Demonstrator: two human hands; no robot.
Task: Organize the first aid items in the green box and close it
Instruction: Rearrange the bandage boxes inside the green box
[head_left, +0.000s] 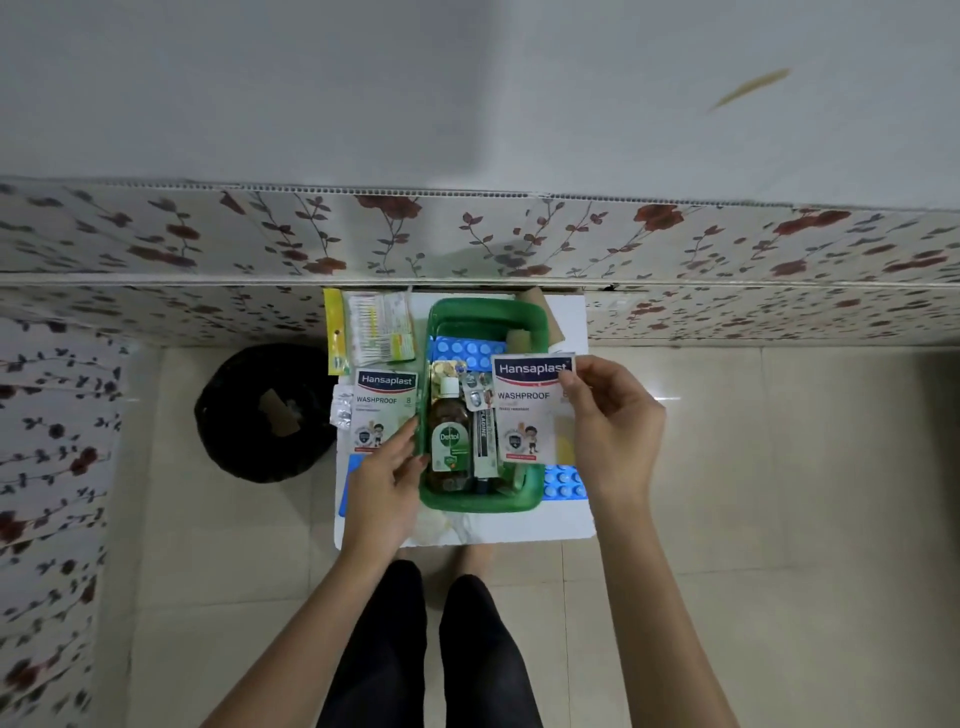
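Green box (439, 322) half packed; right hand (610, 415) grip pinches plaster packet (527, 410); left hand (387, 478) loose, empty; second packet (382, 410), swabs (376, 327) remain; lid open.

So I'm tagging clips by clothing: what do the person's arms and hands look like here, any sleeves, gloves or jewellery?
Both forearms are bare as far as the frame shows, with no sleeves in view. The left hand and the right hand wear no gloves. No rings, watch or bracelets show. The nails look short and unpainted.

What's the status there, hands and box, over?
Right hand pinching a Hansaplast packet over the open green box. Left hand at the box's left rim. Second Hansaplast packet outside, left. Nothing blocking.
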